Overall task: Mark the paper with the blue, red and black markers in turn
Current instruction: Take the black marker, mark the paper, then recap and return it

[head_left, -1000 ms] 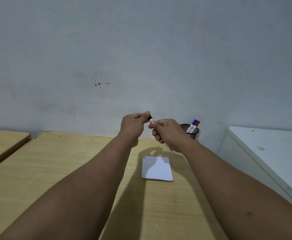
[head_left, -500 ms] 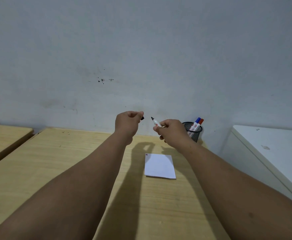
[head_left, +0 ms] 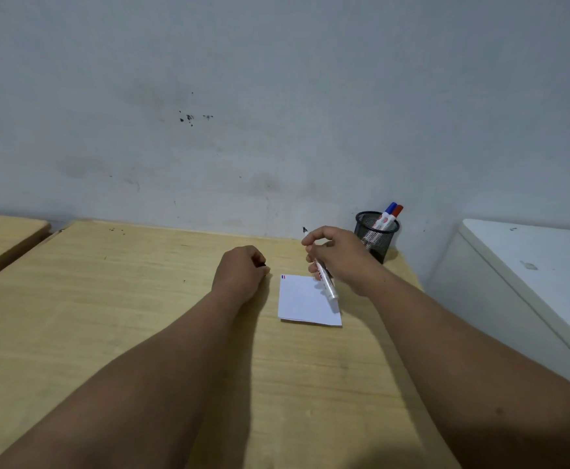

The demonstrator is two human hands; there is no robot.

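Observation:
A small white paper (head_left: 305, 301) lies on the wooden table (head_left: 107, 299), with a blue and a red mark at its top left corner. My right hand (head_left: 339, 255) hovers just above the paper's far right side and holds the uncapped black marker (head_left: 324, 277), whose black tip points up and away. My left hand (head_left: 241, 270) rests on the table to the left of the paper, closed on the black cap (head_left: 262, 264), of which only a sliver shows. The blue marker (head_left: 388, 214) and the red marker (head_left: 395, 214) stand in a black mesh cup (head_left: 375, 236).
The mesh cup stands at the table's far right corner against the grey wall (head_left: 277, 96). A white cabinet (head_left: 530, 272) sits to the right of the table. A second wooden table (head_left: 2, 235) is at the far left.
The cap came off the black marker as my hands pulled apart. Both hands then dropped toward the table, the left one beside the paper and the right one over it.

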